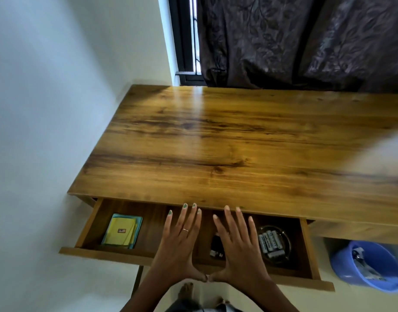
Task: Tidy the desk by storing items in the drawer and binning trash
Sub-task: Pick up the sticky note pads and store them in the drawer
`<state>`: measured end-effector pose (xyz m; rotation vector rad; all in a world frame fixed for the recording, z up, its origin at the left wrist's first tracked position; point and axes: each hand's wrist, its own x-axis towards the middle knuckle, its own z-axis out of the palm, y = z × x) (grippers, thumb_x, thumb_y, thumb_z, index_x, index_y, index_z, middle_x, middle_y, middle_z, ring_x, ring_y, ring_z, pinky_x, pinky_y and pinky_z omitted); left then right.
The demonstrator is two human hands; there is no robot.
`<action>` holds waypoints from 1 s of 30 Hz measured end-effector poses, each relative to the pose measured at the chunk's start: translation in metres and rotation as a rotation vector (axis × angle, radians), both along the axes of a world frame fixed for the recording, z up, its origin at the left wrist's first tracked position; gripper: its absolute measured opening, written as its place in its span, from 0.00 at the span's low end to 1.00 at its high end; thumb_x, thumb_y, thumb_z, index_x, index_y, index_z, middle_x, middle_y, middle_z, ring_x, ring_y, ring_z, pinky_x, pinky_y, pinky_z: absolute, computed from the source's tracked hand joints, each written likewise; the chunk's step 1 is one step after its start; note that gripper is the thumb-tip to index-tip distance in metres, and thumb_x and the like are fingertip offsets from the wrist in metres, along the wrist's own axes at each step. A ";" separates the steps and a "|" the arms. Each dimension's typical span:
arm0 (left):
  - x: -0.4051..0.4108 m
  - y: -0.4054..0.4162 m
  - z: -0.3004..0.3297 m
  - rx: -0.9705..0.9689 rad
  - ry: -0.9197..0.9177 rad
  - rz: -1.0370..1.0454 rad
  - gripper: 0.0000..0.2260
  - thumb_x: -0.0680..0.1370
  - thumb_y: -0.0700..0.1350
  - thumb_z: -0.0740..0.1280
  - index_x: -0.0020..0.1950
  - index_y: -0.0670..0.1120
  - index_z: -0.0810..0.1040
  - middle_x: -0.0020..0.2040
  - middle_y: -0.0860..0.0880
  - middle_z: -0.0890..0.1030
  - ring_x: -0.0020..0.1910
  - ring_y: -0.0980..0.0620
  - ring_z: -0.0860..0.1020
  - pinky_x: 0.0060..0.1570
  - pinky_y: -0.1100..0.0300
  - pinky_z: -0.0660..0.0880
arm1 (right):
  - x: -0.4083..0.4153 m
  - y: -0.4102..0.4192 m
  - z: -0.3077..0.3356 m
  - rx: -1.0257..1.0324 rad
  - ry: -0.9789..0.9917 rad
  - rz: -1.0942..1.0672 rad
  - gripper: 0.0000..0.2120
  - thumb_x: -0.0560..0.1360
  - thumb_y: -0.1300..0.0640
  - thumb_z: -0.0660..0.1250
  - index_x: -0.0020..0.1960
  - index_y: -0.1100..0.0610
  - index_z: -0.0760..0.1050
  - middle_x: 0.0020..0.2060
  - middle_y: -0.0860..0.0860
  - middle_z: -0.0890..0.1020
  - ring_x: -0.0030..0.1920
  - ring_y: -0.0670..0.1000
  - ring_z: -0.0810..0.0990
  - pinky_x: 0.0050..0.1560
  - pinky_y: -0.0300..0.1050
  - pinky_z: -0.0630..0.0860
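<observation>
Nearest, the left hand and right hand are spread flat, fingers straight, thumb tips touching, holding nothing, above the open drawer. Inside it lie yellow notes at the left, a small dark item between the hands, and a dish of batteries at the right. The blue bin on the floor to the right holds scraps. Beyond, the desk shows bare wood, apart from a blur at its right edge. Storing and binning look done; what seems left is pushing the drawer closed.
</observation>
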<state>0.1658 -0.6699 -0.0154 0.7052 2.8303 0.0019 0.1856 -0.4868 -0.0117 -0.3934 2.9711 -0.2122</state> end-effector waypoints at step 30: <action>-0.080 0.017 -0.053 0.517 0.418 -0.047 0.22 0.75 0.52 0.63 0.69 0.49 0.70 0.67 0.51 0.75 0.70 0.47 0.69 0.66 0.47 0.65 | -0.067 0.000 -0.054 -0.062 0.592 -0.056 0.27 0.59 0.61 0.80 0.57 0.64 0.79 0.56 0.60 0.80 0.59 0.58 0.78 0.59 0.59 0.75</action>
